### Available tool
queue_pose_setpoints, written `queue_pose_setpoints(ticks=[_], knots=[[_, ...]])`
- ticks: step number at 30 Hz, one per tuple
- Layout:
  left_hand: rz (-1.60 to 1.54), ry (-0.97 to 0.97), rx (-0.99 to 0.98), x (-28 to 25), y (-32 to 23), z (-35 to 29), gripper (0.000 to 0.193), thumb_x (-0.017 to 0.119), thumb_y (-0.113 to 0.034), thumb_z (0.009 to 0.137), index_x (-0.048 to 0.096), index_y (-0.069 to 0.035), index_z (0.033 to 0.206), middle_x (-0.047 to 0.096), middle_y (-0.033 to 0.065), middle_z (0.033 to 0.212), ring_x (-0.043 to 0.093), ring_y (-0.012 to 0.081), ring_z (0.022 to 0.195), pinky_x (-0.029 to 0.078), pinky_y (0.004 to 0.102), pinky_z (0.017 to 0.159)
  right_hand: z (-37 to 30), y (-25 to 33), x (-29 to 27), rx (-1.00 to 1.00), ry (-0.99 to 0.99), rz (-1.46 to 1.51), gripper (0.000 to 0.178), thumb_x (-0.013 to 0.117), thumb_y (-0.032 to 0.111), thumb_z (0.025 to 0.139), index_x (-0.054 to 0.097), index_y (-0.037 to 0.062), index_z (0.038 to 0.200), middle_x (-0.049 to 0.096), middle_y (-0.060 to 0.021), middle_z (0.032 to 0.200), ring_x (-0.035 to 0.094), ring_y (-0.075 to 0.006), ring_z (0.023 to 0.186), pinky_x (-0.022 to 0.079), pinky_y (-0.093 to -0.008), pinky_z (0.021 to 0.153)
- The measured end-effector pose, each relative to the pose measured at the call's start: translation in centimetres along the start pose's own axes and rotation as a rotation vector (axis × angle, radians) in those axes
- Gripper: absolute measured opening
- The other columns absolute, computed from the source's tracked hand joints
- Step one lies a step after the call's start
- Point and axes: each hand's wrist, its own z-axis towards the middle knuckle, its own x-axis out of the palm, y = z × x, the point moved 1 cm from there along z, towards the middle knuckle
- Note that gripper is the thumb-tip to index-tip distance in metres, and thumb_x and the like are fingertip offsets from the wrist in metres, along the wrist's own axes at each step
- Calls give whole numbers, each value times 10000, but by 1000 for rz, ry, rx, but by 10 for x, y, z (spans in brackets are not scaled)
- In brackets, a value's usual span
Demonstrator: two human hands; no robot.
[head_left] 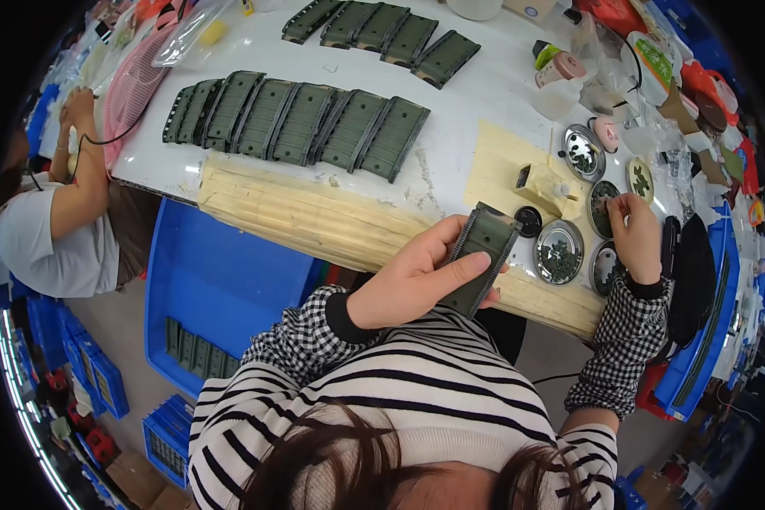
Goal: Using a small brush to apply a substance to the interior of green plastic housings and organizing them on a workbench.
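Note:
In my left hand (412,276) is a flat, oblong dark-green fabric piece (489,231) with stitched, ridged edges, held tilted with the thumb across its face. My right hand (640,242) reaches over a round metal tin (594,223) of small dark parts. Its thumb and fingertips are pinched together; what is between them, if anything, is too small to make out. Beside it stand another tin of small green parts (561,254), a tin of black parts (583,151) and a lidded-looking dish of dark pieces (640,180). A small black round dish (529,223) lies nearer my left hand.
Rows of similar green pieces (293,119) lie across the white table (459,102). A small boxy metal tool (546,189) sits on tan paper. Yellowish wrapping (314,217) covers the front edge. A blue bin (221,280) stands below left; another person (55,221) works at far left.

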Motion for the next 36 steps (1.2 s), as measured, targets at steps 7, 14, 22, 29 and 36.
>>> queue_pose_setpoints(ticks=[7,14,22,29,36], knots=[[12,-15,86,1,2,0,559,441,-75,1022,181,-92,1516,557,188,1262,654,198,956,555,334,877,-7,13,-26,20,-112,137,80,592,53,892,532,1,879,639,-130,786,583,-245,591,445,-344,564],[170,-36,288,7,5,4,705,399,-30,1016,-20,-216,1551,522,194,1292,648,206,970,558,355,862,-39,85,-45,113,-262,602,187,721,-60,788,699,-6,965,677,14,824,360,9,539,261,-168,491],[75,-78,144,14,7,10,221,488,-169,1033,566,5,1147,626,51,1015,627,102,880,525,252,799,-68,155,3,-64,-59,1024,185,720,-85,786,711,17,941,661,-20,842,428,-2,521,327,-170,448],[84,10,190,1,10,12,156,506,-152,1022,585,-18,1031,619,98,1143,586,113,974,481,276,878,-63,166,9,-302,-204,818,212,772,-49,745,706,31,929,594,-71,863,591,-127,601,486,-256,520],[327,-89,287,0,11,11,162,516,-157,1018,590,-17,1046,607,114,1193,584,111,987,487,271,882,-61,168,1,-533,-304,451,266,782,-50,688,685,12,928,592,-94,813,632,-194,622,502,-276,536]])
